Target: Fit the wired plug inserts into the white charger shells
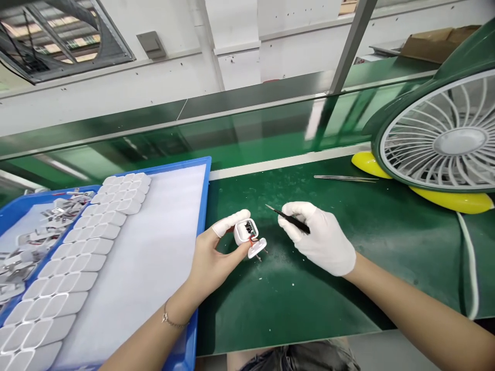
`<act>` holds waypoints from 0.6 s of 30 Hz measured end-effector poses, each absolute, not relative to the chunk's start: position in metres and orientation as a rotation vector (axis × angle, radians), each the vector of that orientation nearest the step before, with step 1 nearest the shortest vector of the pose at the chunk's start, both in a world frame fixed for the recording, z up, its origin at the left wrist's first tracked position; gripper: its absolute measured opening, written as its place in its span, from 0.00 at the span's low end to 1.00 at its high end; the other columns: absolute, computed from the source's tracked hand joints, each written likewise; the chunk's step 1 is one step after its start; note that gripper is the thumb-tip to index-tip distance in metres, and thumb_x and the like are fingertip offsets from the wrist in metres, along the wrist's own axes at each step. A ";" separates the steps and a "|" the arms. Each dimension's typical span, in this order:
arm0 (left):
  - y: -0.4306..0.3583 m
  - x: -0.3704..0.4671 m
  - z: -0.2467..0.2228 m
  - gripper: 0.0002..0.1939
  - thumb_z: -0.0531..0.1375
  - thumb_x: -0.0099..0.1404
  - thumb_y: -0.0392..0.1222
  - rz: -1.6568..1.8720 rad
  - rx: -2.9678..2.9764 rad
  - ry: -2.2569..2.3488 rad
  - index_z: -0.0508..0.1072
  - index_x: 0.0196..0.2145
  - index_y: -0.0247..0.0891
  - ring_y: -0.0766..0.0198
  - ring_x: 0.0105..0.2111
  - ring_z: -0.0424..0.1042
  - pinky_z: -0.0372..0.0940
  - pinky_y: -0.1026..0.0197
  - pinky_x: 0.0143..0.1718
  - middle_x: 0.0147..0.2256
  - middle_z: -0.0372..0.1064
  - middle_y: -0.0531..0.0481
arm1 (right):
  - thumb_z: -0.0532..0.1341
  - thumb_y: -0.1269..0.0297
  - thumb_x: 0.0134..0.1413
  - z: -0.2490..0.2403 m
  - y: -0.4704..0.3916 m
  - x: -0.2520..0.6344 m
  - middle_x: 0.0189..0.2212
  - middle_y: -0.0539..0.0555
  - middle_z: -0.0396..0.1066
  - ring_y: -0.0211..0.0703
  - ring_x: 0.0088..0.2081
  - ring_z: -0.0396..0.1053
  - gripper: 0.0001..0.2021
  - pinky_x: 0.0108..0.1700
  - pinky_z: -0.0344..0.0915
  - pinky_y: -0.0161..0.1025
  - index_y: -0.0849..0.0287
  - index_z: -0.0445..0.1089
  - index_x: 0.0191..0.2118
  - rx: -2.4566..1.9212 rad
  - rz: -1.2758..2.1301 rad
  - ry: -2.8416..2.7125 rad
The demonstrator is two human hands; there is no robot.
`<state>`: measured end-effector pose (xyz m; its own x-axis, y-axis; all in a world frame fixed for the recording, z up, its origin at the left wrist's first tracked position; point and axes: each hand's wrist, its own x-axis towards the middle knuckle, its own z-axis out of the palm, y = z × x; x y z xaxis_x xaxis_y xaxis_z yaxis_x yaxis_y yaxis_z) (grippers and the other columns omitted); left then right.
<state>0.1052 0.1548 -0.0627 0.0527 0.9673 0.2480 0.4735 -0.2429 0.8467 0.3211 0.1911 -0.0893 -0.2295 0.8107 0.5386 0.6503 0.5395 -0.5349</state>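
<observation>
Between thumb and fingers, my left hand [216,252] grips a small white plug housing [242,233], its open side showing dark parts inside. A white end cap with two metal pins [257,248] hangs beside the housing on red wires. My left index finger wears a white finger cot. In a white glove, my right hand [319,237] pinches black tweezers [294,220], their tip pointing left toward the housing but apart from it.
At left, a blue tray [204,190] holds rows of white housings [83,247]. Another blue tray [93,188] carries wired white parts [38,232]. Silver tweezers [344,178] lie on the green table near a green fan [456,139] at right.
</observation>
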 end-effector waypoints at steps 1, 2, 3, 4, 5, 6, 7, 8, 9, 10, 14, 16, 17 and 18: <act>0.155 0.105 -0.063 0.22 0.66 0.57 0.41 1.113 1.796 1.449 0.74 0.50 0.40 0.54 0.45 0.75 0.70 0.52 0.50 0.49 0.74 0.44 | 0.59 0.66 0.59 -0.088 0.187 0.320 0.35 0.51 0.78 0.40 0.32 0.77 0.08 0.33 0.71 0.35 0.58 0.66 0.44 -1.127 0.255 -1.963; 0.155 0.106 -0.062 0.21 0.66 0.58 0.41 1.096 1.815 1.453 0.74 0.50 0.40 0.54 0.45 0.76 0.70 0.53 0.49 0.48 0.75 0.44 | 0.59 0.66 0.59 -0.087 0.184 0.319 0.36 0.51 0.78 0.40 0.33 0.77 0.09 0.34 0.72 0.35 0.58 0.66 0.45 -1.079 0.266 -1.979; 0.155 0.106 -0.062 0.21 0.66 0.58 0.41 1.079 1.830 1.455 0.74 0.50 0.40 0.54 0.44 0.76 0.70 0.53 0.48 0.48 0.75 0.44 | 0.59 0.67 0.59 -0.086 0.182 0.319 0.37 0.51 0.78 0.40 0.34 0.78 0.09 0.35 0.72 0.35 0.58 0.67 0.46 -1.041 0.279 -2.000; 0.156 0.107 -0.062 0.21 0.65 0.58 0.42 1.066 1.841 1.456 0.74 0.50 0.39 0.54 0.44 0.76 0.70 0.53 0.47 0.47 0.75 0.44 | 0.59 0.67 0.59 -0.086 0.180 0.318 0.38 0.51 0.79 0.40 0.34 0.78 0.10 0.35 0.72 0.35 0.58 0.67 0.47 -1.013 0.294 -2.022; 0.156 0.108 -0.061 0.21 0.65 0.58 0.42 1.056 1.850 1.453 0.74 0.50 0.39 0.54 0.43 0.76 0.71 0.53 0.46 0.47 0.75 0.43 | 0.59 0.68 0.59 -0.086 0.180 0.317 0.38 0.51 0.79 0.40 0.34 0.78 0.10 0.35 0.73 0.35 0.58 0.67 0.47 -0.995 0.307 -2.040; 0.156 0.108 -0.061 0.21 0.65 0.58 0.42 1.048 1.856 1.448 0.74 0.50 0.38 0.54 0.43 0.76 0.71 0.54 0.45 0.46 0.75 0.43 | 0.59 0.68 0.59 -0.086 0.180 0.316 0.38 0.51 0.79 0.41 0.34 0.78 0.10 0.35 0.73 0.36 0.58 0.68 0.46 -0.987 0.322 -2.053; 0.157 0.109 -0.061 0.21 0.65 0.58 0.42 1.042 1.861 1.441 0.74 0.49 0.38 0.54 0.42 0.76 0.71 0.54 0.44 0.46 0.75 0.43 | 0.59 0.69 0.59 -0.086 0.180 0.316 0.38 0.51 0.79 0.42 0.34 0.78 0.10 0.35 0.73 0.36 0.58 0.68 0.46 -0.990 0.337 -2.065; 0.157 0.109 -0.061 0.20 0.65 0.58 0.42 1.037 1.862 1.435 0.74 0.49 0.38 0.54 0.42 0.76 0.71 0.55 0.43 0.46 0.75 0.43 | 0.59 0.69 0.58 -0.087 0.180 0.315 0.38 0.50 0.79 0.42 0.34 0.78 0.10 0.34 0.74 0.37 0.58 0.69 0.46 -1.001 0.351 -2.076; 0.157 0.109 -0.061 0.20 0.65 0.58 0.42 1.034 1.860 1.428 0.74 0.49 0.38 0.55 0.41 0.76 0.71 0.55 0.42 0.45 0.75 0.43 | 0.59 0.69 0.58 -0.087 0.180 0.315 0.38 0.50 0.79 0.43 0.34 0.78 0.11 0.35 0.74 0.38 0.58 0.69 0.47 -1.014 0.362 -2.084; 0.157 0.109 -0.061 0.20 0.65 0.58 0.42 1.033 1.856 1.420 0.74 0.49 0.38 0.56 0.41 0.76 0.71 0.56 0.42 0.45 0.75 0.43 | 0.59 0.69 0.58 -0.087 0.180 0.314 0.38 0.51 0.79 0.44 0.34 0.79 0.11 0.35 0.75 0.38 0.58 0.69 0.47 -1.025 0.373 -2.090; 0.157 0.109 -0.063 0.20 0.65 0.58 0.42 1.042 1.841 1.399 0.74 0.49 0.37 0.56 0.40 0.76 0.72 0.57 0.40 0.46 0.75 0.42 | 0.59 0.68 0.59 -0.089 0.180 0.314 0.40 0.52 0.79 0.45 0.36 0.79 0.13 0.38 0.75 0.39 0.58 0.67 0.50 -1.037 0.390 -2.083; 0.157 0.109 -0.064 0.20 0.65 0.59 0.42 1.040 1.842 1.399 0.74 0.49 0.38 0.57 0.41 0.76 0.72 0.57 0.40 0.46 0.74 0.42 | 0.59 0.68 0.59 -0.090 0.180 0.314 0.41 0.53 0.79 0.45 0.36 0.79 0.15 0.38 0.75 0.39 0.59 0.66 0.52 -1.036 0.380 -2.081; 0.158 0.109 -0.064 0.20 0.65 0.59 0.41 1.038 1.847 1.397 0.74 0.49 0.38 0.56 0.41 0.76 0.72 0.57 0.40 0.46 0.74 0.43 | 0.59 0.68 0.59 -0.090 0.180 0.314 0.40 0.53 0.79 0.45 0.35 0.79 0.15 0.37 0.75 0.39 0.59 0.66 0.52 -1.037 0.370 -2.083; 0.158 0.109 -0.064 0.20 0.65 0.59 0.41 1.035 1.854 1.394 0.74 0.49 0.38 0.57 0.41 0.76 0.72 0.57 0.41 0.47 0.74 0.43 | 0.59 0.68 0.59 -0.090 0.180 0.314 0.40 0.53 0.79 0.46 0.35 0.79 0.16 0.36 0.75 0.40 0.60 0.66 0.53 -1.038 0.358 -2.086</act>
